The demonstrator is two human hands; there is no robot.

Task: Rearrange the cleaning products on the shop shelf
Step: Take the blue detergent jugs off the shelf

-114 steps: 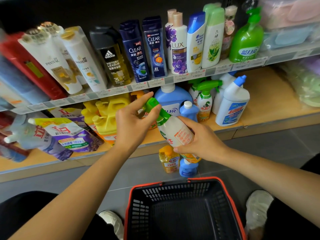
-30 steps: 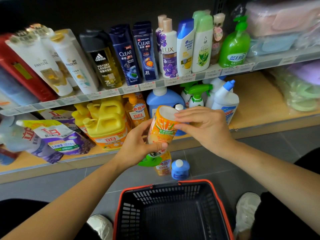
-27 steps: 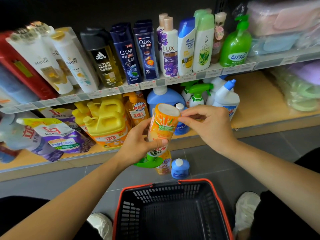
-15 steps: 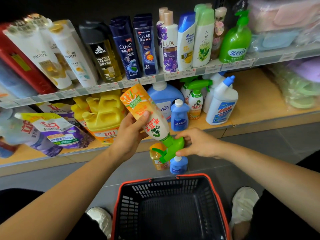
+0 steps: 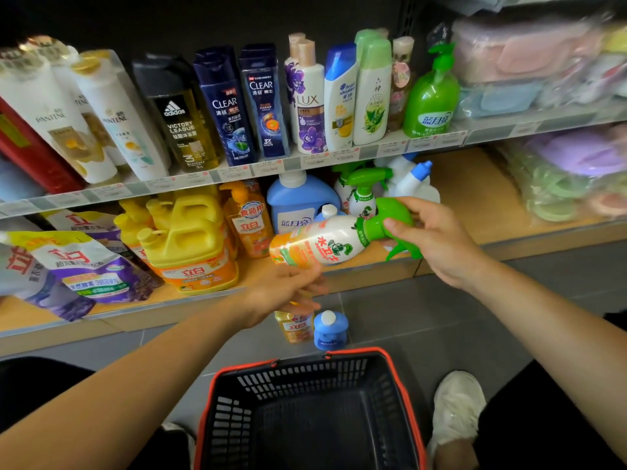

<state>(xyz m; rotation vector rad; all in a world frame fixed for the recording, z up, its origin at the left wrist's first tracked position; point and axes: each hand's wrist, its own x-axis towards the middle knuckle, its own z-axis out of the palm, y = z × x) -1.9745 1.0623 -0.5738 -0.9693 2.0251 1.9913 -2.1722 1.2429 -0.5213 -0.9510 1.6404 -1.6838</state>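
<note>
Two hands: the left hand point(image 5: 288, 293) is relaxed and holds nothing, just under the white-and-orange plastic spray bottle point(image 5: 322, 245), level before the lower wooden shelf point(image 5: 475, 184); a small orange bottle point(image 5: 293, 329) and a small blue bottle point(image 5: 330, 329) wait on the grey floor point(image 5: 424, 317), so much seems left; the right hand point(image 5: 437, 242) grips the green trigger point(image 5: 390, 215); bare shelf room lies rightward, under the upper shelf point(image 5: 424, 142) edge.

Both bare forearms reach forward from the lower corners. The right grip point(image 5: 437, 239) curls its thumb and fingers round the green head of the spray bottle point(image 5: 322, 245). The left grip point(image 5: 288, 291) is lower, fingers relaxed (somewhat blurred), just under the bottle.
</note>
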